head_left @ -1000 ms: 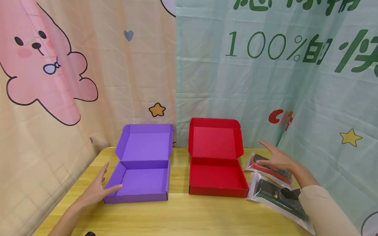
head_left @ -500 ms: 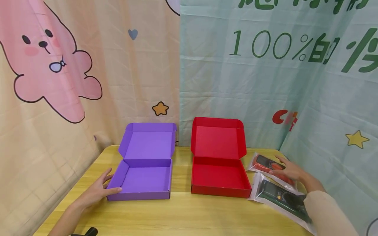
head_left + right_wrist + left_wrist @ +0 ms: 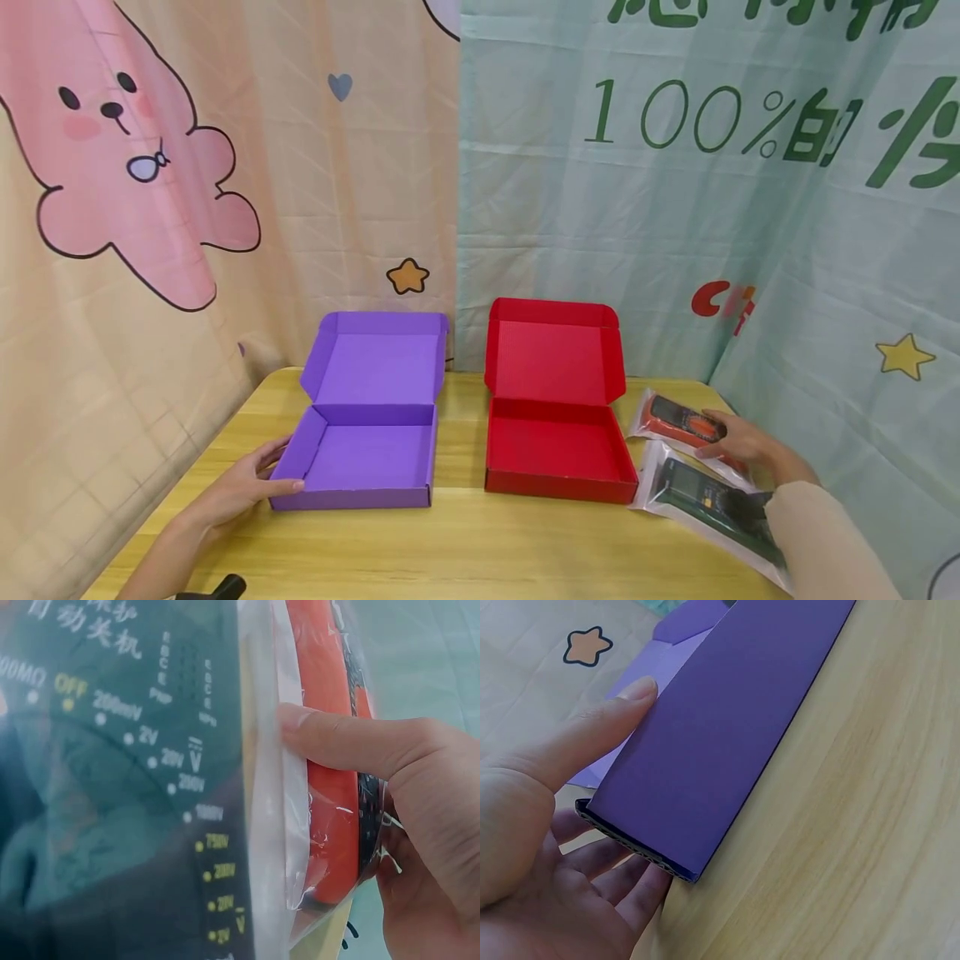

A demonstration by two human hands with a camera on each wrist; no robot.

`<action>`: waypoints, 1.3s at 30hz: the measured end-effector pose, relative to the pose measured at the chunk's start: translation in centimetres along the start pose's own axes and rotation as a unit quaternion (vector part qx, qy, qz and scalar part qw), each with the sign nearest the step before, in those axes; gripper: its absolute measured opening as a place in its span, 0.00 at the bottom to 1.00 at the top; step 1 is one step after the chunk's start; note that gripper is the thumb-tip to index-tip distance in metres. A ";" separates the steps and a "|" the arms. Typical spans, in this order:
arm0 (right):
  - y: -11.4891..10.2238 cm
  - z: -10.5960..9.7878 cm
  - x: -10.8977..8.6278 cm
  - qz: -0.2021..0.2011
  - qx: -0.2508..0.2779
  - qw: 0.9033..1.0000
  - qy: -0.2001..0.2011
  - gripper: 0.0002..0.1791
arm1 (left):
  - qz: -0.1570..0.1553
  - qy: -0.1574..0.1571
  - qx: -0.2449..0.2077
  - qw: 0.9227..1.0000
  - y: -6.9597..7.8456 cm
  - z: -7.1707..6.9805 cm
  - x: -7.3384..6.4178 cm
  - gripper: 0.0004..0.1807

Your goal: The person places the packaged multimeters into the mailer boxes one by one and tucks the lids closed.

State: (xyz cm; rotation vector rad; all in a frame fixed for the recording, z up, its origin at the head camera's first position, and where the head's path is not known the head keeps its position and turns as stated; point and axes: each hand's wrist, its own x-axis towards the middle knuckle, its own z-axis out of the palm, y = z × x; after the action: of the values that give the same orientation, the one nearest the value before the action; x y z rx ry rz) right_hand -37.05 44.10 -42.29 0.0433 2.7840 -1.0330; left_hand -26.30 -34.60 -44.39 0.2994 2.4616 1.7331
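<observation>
A purple cardboard box [image 3: 375, 498] stands with its lid raised on the left of the table. My left hand [image 3: 236, 487] grips its front left corner, thumb over the rim and fingers along the outer side, as the left wrist view shows with the box wall [image 3: 712, 735]. On the right, an orange-red multimeter [image 3: 678, 421] lies in a clear plastic bag. My right hand [image 3: 757, 450] holds it across its width, the thumb on the near side in the right wrist view, where its orange edge [image 3: 330, 840] shows. The far fingers are partly hidden there.
An open red cardboard box [image 3: 558, 484] stands mid-table. A dark green multimeter [image 3: 697, 492], also bagged, lies in front of the orange-red one, partly under my right sleeve [image 3: 821, 533]. Curtains [image 3: 540, 208] hang behind the wooden table [image 3: 450, 550].
My right hand has come down from above the orange-red multimeter and moved right to take hold of it. My left hand has closed onto the purple box's corner. The view has turned slightly left.
</observation>
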 end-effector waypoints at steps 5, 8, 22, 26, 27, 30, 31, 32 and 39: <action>0.3 0.0 0.6 -0.023 -0.046 0.998 0.024 0.59 | 0.007 -0.009 -0.012 1.000 0.0 -0.1 -0.1 0.53; 0.6 0.0 0.8 -0.021 -0.043 0.998 0.031 0.59 | 0.004 -0.012 -0.015 1.000 0.0 -0.2 -0.1 0.53; 1.1 -0.6 -0.1 -0.051 -0.014 0.998 0.033 0.53 | -0.007 -0.008 0.003 1.000 -0.2 -0.2 0.0 0.53; 0.1 -1.3 -0.3 -0.084 -0.056 0.994 0.044 0.50 | -0.015 -0.006 -0.005 1.000 -0.3 -0.2 -0.1 0.53; -0.1 -1.5 -0.4 -0.086 -0.062 0.993 0.047 0.51 | -0.016 -0.005 -0.008 1.000 -0.3 -0.2 -0.1 0.53; -1.0 -2.2 -0.5 -0.094 -0.076 0.991 0.053 0.53 | -0.019 -0.003 -0.016 1.000 -0.3 -0.1 -0.1 0.53; -1.3 -2.4 -0.5 -0.096 -0.080 0.991 0.056 0.54 | -0.020 -0.002 -0.016 1.000 -0.3 -0.1 -0.1 0.53; -1.7 -2.6 -0.5 -0.102 -0.085 0.989 0.058 0.54 | -0.021 -0.001 -0.015 1.000 -0.3 -0.1 -0.2 0.53; -4.1 -3.5 -0.5 -0.118 -0.094 0.987 0.058 0.52 | -0.029 0.002 -0.017 0.999 -0.4 0.0 -0.4 0.53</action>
State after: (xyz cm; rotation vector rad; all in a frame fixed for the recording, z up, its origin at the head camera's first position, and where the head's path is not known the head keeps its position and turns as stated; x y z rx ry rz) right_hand -37.41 43.30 -36.90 -0.2630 3.0364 -0.8339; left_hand -25.98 -34.78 -44.74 0.2178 2.4156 1.7518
